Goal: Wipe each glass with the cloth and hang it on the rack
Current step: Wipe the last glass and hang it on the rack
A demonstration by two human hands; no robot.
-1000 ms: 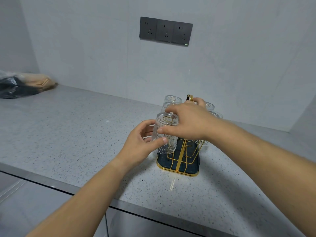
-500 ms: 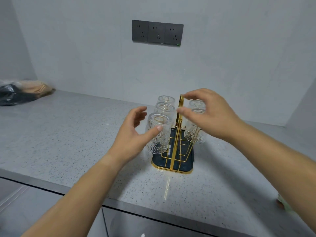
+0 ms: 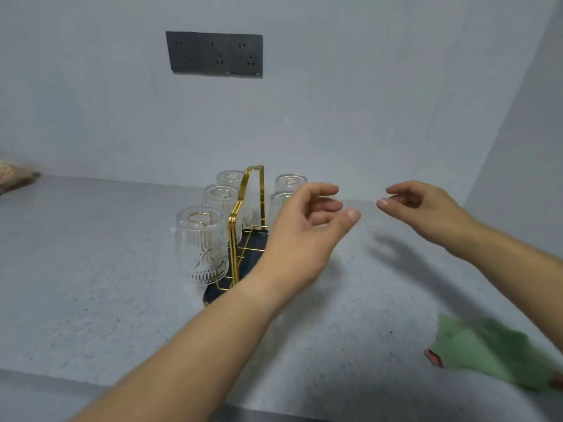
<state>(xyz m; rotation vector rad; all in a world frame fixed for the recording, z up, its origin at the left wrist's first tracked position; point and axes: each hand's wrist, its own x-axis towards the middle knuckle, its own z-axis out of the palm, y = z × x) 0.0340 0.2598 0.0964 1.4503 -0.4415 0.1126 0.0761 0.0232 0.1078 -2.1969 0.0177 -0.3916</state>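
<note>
- Left hand (image 3: 304,236): raised above the counter (image 3: 91,254), fingers loosely curled, thumb extended, holding nothing.
- Right hand (image 3: 426,211): raised just right of the left hand and apart from it, fingers loosely curled, holding nothing.
- Rack (image 3: 233,248): gold wire frame on a dark tray, standing directly beyond and left of the left hand, which overlaps its right side.
- Glasses: five seen hanging upside down on the rack. Three are in a row left of the left hand, the front glass (image 3: 201,245) being nearest. Two are on the rack's other side: the rear glass (image 3: 291,181) is clear, and the glass beside it (image 3: 278,202) is partly hidden behind the left hand's fingers.
- Cloth (image 3: 493,351): green, blurred, lying on the counter below the right forearm.
- Socket panel (image 3: 214,54): dark, on the wall above both hands.
</note>
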